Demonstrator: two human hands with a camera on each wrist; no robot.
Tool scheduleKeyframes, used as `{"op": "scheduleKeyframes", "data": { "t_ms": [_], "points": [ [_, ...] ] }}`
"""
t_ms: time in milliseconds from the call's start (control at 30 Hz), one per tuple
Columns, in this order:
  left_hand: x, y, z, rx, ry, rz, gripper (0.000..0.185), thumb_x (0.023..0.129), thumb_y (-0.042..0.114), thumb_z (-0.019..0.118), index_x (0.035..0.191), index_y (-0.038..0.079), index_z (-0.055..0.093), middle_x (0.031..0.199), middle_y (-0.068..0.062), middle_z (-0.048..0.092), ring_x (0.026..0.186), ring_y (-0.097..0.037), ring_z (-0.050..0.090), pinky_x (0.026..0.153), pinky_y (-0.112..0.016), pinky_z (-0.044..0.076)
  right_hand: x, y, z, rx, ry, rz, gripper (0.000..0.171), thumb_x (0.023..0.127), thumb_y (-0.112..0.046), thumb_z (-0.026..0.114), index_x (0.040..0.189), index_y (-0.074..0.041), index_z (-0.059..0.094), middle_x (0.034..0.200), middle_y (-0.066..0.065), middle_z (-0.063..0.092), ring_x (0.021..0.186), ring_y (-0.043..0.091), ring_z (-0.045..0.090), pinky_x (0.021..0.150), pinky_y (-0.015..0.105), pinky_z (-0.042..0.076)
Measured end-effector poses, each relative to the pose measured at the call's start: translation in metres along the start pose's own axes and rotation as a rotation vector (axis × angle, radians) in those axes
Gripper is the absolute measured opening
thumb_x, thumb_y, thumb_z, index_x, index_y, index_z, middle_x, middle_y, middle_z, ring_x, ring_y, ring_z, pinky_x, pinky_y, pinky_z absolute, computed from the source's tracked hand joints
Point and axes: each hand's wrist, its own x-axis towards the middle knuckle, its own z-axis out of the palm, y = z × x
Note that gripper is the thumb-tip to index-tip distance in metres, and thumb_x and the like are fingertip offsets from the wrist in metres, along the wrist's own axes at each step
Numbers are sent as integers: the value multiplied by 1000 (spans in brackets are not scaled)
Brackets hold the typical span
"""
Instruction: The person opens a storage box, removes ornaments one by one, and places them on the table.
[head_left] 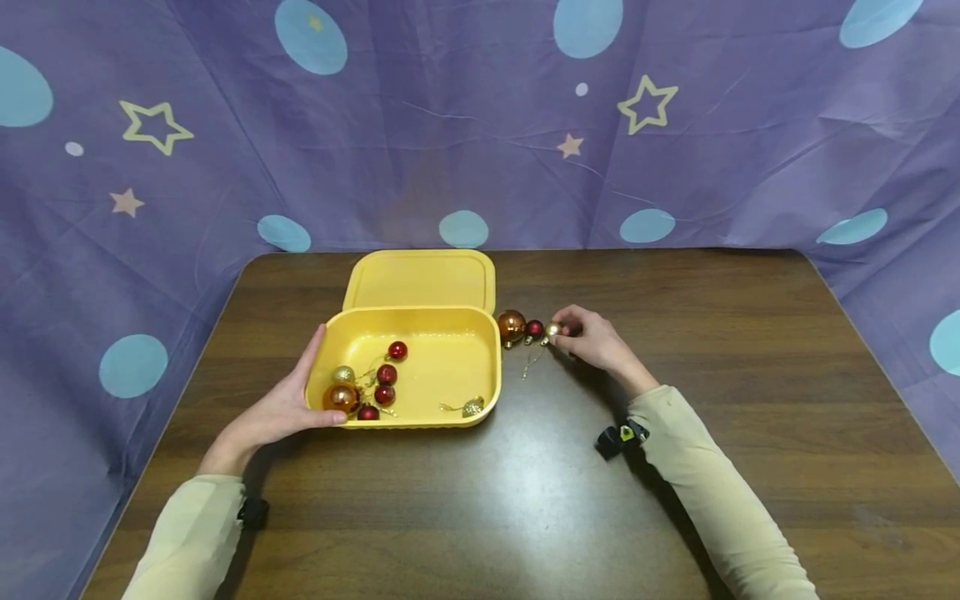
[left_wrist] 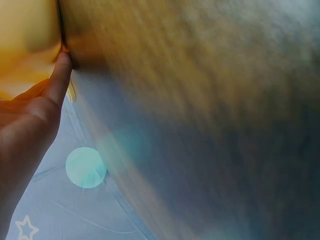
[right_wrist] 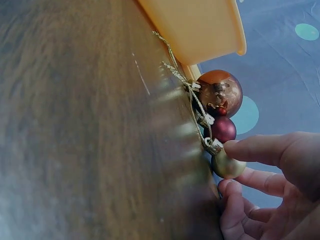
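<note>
A yellow plastic container (head_left: pixel 420 321) stands on the table, with several small red, gold and amber baubles inside, mostly toward its left. My left hand (head_left: pixel 281 408) rests against its left end, fingers and thumb extended, the thumb at the front rim. In the left wrist view the thumb (left_wrist: pixel 60 75) touches the container's wall. To the right of the container, my right hand (head_left: pixel 592 337) pinches a small gold bauble (right_wrist: pixel 227 166) between thumb and fingers. Beside that bauble are a dark red bauble (right_wrist: pixel 222 129) and a larger amber bauble (right_wrist: pixel 220 92), with gold cords hanging off their caps.
The yellow lid (head_left: pixel 420 279) lies behind the container. Beneath everything is a brown wooden table (head_left: pixel 712 333), and a purple curtain (head_left: pixel 450 125) with stars and dots hangs along its back edge. Each wrist carries a small black camera.
</note>
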Motion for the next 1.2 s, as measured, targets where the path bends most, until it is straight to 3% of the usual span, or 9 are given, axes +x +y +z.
{"op": "scheduleKeyframes", "data": {
  "t_ms": [300, 667, 967, 1200],
  "points": [
    [0, 2, 0, 10, 3, -21, 123, 76, 7, 81, 154, 18, -14, 159, -11, -13, 142, -37, 0, 112, -29, 7, 1, -1, 1, 22, 4, 23, 41, 82, -10, 74, 119, -1, 58, 100, 14, 62, 88, 27, 57, 74, 35, 47],
    [0, 0, 0, -6, 2, -18, 123, 76, 6, 81, 153, 33, -11, 159, -10, -13, 142, -36, 0, 112, -33, 7, -1, 5, -5, 173, 0, 51, 45, 82, -7, 73, 122, 1, 54, 108, 21, 58, 80, 22, 57, 65, 30, 50],
    [1, 0, 0, -20, -1, -14, 124, 76, 5, 81, 153, 34, -11, 159, -13, -12, 141, -38, 2, 105, -12, 13, -5, -1, -5, 226, 18, -65, 45, 84, -4, 71, 124, 5, 54, 116, 25, 56, 93, 32, 60, 73, 33, 50],
    [1, 0, 1, -28, -2, -7, 125, 76, 4, 81, 154, 27, -13, 159, -13, -13, 141, -38, 1, 101, -5, 14, -12, -25, 2, 253, 9, -134, 39, 85, -1, 69, 121, 5, 56, 112, 24, 59, 88, 31, 57, 76, 35, 48]
  ]
}}
